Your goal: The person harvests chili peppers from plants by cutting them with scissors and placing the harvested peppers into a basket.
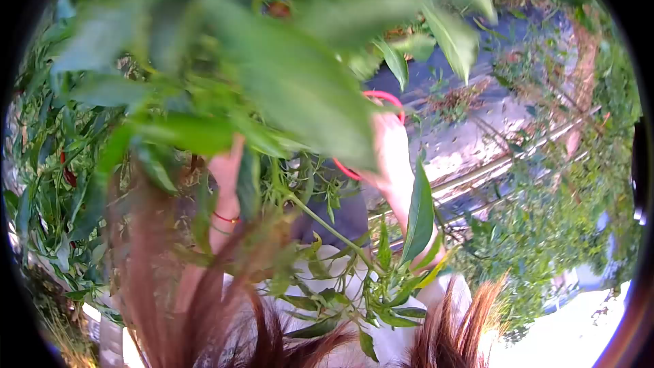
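My right hand (388, 146) reaches up among the leaves, closed at a pinkish-red looped handle (392, 98). One curve of it shows above the hand and another below; the rest is behind a large blurred leaf (300, 75), so its kind cannot be made out. My left hand (227, 163) is deep in the foliage on the left, with a thin red bracelet (225, 219) on the wrist. Leaves cover its fingers, and whether it holds anything is hidden. Between the forearms a green plant stem (327, 226) slants down to a leafy tip.
Dark plastic sheeting (501, 105) covers the ground at right, with dry debris on it. A long pale pole (490, 170) crosses there. Red chilli peppers (68, 174) hang in dense foliage at left. Strands of hair (204, 300) hang across the lower view.
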Demonstrator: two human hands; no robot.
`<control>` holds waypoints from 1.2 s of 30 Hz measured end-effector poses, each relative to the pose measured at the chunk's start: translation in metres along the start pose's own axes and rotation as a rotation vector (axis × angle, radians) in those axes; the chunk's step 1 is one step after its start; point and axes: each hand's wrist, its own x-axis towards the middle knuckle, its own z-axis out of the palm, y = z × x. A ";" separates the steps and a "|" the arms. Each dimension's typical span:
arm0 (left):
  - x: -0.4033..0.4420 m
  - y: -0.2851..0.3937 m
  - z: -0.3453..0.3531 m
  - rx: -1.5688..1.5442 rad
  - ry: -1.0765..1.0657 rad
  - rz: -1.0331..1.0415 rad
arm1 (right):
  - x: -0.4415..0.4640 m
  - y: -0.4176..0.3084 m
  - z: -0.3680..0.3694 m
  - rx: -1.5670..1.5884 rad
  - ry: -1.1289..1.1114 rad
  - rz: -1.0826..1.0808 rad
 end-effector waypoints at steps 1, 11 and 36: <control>0.007 0.013 -0.001 -0.403 0.024 -0.109 | -0.001 0.004 0.010 -0.033 0.031 -0.046; 0.027 0.006 -0.001 -0.324 0.029 -0.014 | 0.002 -0.001 0.020 -0.062 0.113 -0.076; 0.087 0.028 -0.044 -0.194 -0.147 -0.072 | 0.015 -0.004 0.002 0.152 0.140 0.055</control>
